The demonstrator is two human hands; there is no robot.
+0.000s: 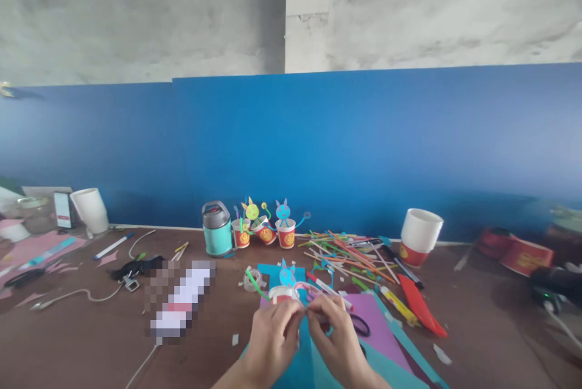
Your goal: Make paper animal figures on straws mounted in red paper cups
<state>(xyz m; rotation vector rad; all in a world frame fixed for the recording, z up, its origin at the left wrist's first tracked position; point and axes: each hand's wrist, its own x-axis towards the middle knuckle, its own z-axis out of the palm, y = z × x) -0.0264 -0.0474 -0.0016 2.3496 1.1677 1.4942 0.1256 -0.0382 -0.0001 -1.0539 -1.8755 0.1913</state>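
My left hand (276,329) and my right hand (335,333) meet low in the middle, thumbs and fingers pinched together. Whatever small thing lies between the fingertips is too small to make out. Right behind them is a red and white paper cup (282,293), partly covered by my left hand. A blue paper cat face (287,275) rises from it, with a green strip (257,285) bending out to the left and a pinkish strip on the right. Under my hands lie blue paper (313,371) and purple paper (384,331); black-handled scissors (361,325) rest beside my right hand.
Behind stand several decorated cups (286,235) and a teal flask (217,237). Coloured sticks (348,252) lie piled to the right, near stacked cups (421,231) and a red flat piece (421,307). A tape roll (253,280) and a blurred-out phone (184,301) are left.
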